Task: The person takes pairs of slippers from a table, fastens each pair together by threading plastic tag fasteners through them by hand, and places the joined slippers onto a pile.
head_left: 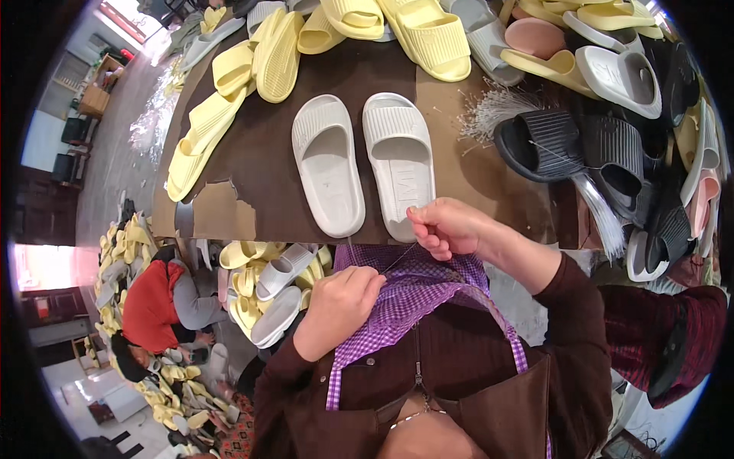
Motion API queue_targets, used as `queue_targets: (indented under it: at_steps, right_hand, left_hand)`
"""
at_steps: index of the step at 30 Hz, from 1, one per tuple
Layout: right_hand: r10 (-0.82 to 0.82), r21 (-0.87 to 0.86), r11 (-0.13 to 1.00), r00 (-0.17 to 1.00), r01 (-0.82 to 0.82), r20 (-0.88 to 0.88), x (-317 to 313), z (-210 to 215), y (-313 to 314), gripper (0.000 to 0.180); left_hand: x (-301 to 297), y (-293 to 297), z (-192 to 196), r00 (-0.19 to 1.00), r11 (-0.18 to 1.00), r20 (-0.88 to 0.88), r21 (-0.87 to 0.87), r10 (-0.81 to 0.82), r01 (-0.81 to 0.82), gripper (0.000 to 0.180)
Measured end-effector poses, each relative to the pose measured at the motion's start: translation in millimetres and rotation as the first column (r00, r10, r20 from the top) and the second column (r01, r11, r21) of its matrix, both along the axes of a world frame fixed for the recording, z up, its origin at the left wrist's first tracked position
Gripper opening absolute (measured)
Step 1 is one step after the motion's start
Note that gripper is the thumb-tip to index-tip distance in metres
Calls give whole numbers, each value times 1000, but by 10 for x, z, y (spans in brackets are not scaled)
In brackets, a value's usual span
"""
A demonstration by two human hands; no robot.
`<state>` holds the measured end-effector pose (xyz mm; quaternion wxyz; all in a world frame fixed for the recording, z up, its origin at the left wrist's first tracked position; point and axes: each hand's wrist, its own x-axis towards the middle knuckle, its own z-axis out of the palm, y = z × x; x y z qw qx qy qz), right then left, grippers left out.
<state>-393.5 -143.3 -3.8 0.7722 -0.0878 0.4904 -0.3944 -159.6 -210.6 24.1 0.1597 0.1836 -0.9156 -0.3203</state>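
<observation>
Head view: thin thread (399, 258) runs taut between both hands, just below the right hand (443, 227) and up-right of the left hand (340, 302). Pair of white slides (363, 164) lies on the brown tabletop (267, 145) directly beyond the right hand; the right slide's heel end touches its knuckles. Purple checked apron (417, 294) sits under both hands. Yellow slides (229, 99) are far left, black slides (581, 149) to the right, bundle of plastic ties (489, 111) between. Right hand: fingers pinched together on the thread. Left hand: closed fist, gripping thread end and apron fabric. Nothing blocks either hand.
</observation>
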Motion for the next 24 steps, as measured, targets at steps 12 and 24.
queue_targets:
  at_steps: [12,24]
  right_hand:
    - [31,6,999,878,-32,-478,-264,129,-666,39]
    - [-149,-221,943,279,-248,-949,-390,237,-648,41]
  left_hand:
    - [-495,-466,-194,984,953,-66,-245,167,-178,14]
    - [-954,-964,-432,964,908,-33,-329,263,-259,21]
